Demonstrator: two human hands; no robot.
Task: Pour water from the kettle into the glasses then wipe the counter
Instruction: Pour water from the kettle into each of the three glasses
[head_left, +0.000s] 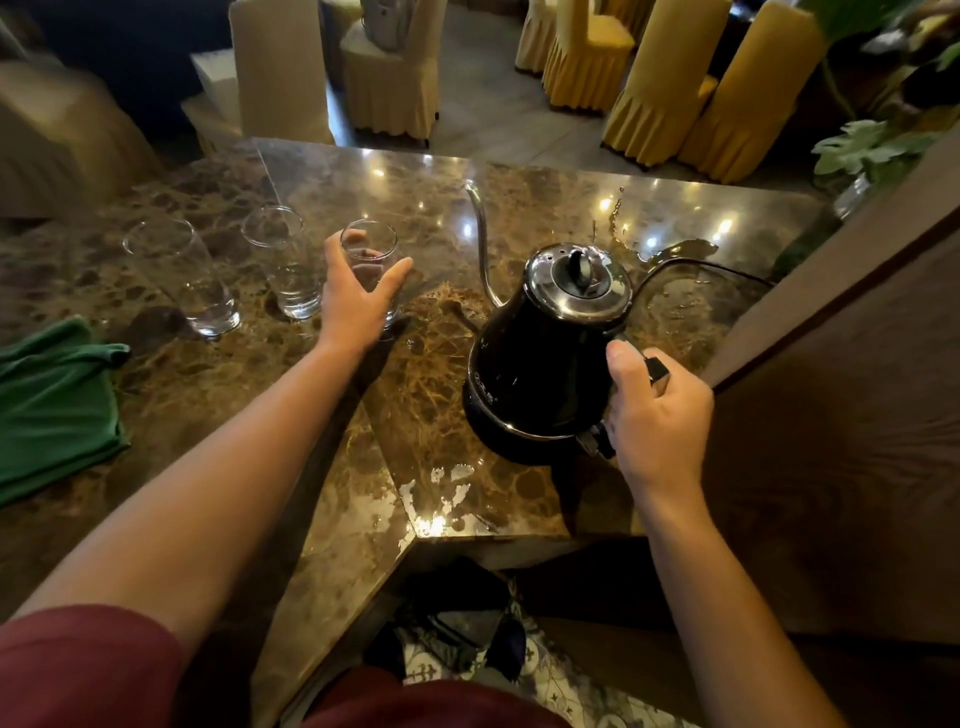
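A black gooseneck kettle (540, 364) with a chrome lid stands on its base on the brown marble counter (426, 395), spout pointing away from me. My right hand (657, 415) grips its handle at the right. Three tall clear glasses stand in a row to the left: the left glass (179, 275), the middle glass (283, 260) and the right glass (370, 254). My left hand (358, 296) is wrapped around the right glass, which stands on the counter. A green cloth (54, 405) lies folded at the counter's left edge.
A black power cord (711, 267) runs from behind the kettle to the right. A wooden panel wall (841, 415) rises close on the right. Water puddles shine on the counter behind the kettle (675, 252). Covered chairs (665, 83) and a plant (872, 140) stand beyond the counter.
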